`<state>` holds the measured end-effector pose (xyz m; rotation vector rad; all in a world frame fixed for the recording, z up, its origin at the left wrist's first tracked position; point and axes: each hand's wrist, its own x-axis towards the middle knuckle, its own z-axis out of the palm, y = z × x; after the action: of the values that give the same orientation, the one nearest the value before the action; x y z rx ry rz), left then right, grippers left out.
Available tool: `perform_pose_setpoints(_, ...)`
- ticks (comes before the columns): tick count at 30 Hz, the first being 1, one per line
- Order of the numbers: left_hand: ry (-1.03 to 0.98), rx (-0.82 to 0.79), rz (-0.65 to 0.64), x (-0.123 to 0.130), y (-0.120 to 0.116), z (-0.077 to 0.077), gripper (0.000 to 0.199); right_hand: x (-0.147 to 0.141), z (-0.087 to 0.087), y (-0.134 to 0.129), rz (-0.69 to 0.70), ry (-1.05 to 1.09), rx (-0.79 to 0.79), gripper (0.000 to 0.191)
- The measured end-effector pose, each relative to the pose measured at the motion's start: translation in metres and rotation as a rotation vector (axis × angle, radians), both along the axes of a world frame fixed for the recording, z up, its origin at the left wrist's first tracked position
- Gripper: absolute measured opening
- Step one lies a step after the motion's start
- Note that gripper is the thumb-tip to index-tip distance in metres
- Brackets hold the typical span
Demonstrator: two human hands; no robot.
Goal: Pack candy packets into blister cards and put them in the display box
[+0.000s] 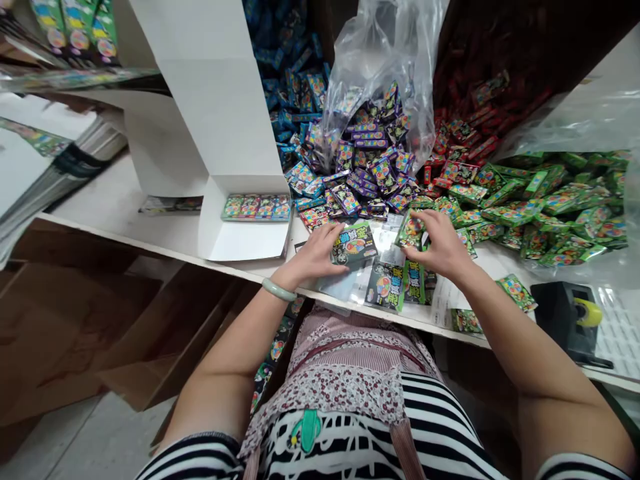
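Observation:
My left hand (320, 253), with a pale bangle at its wrist, grips the left end of a black and green printed packet (356, 243) at the table's front edge. Between the thumb and fingers of my right hand (439, 245) is a small green candy box (410, 230). Just below it lie flat black packets with green edges (387, 285). Clear plastic film (363, 280) lies under and beside the packets. An open white carton (247, 241) to the left has a row of small coloured boxes (256, 207) along its back.
Piles of purple boxes (367, 167), blue boxes (295, 87), red boxes (465, 140) and green boxes (560, 207) cover the back. A black tape dispenser (560, 313) stands at right. Stacked printed sheets (85, 153) are at left, above brown cartons (60, 333).

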<state>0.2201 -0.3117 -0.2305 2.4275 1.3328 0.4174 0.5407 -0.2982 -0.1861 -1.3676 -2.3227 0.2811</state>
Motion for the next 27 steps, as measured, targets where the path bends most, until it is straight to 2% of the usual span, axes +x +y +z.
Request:
perform_pose_setpoints(4,-0.088,0.066,-0.075,0.007,-0.004,0.003,0.105,-0.005,0.010,-0.013,-0.032,-0.058,0.105,0.072)
perform_pose_setpoints(8,-0.088,0.110,-0.111,0.010,-0.007,0.008,0.104,-0.008,0.012,-0.020,0.100,-0.163,0.115,0.073)
perform_pose_setpoints(10,-0.066,0.113,-0.099,0.009,-0.009,0.010,0.104,-0.004,0.018,-0.023,0.103,-0.138,0.132,0.076)
perform_pose_setpoints(13,-0.054,0.102,-0.086,0.009,-0.012,0.011,0.102,0.001,0.032,-0.027,0.032,-0.049,0.147,0.080)
perform_pose_setpoints(15,-0.059,0.096,-0.097,0.013,-0.014,0.012,0.102,0.000,0.038,-0.029,0.084,-0.024,0.110,0.081)
perform_pose_setpoints(18,-0.087,0.095,-0.119,0.019,-0.017,0.016,0.104,-0.003,0.033,-0.030,0.178,-0.015,0.084,0.078)
perform_pose_setpoints(23,-0.160,0.065,-0.148,0.016,-0.022,0.021,0.102,0.002,0.016,-0.031,0.155,-0.052,0.107,0.074)
perform_pose_setpoints(27,-0.145,0.069,-0.164,0.015,-0.025,0.019,0.103,0.006,0.016,-0.037,0.279,-0.155,0.063,0.068)
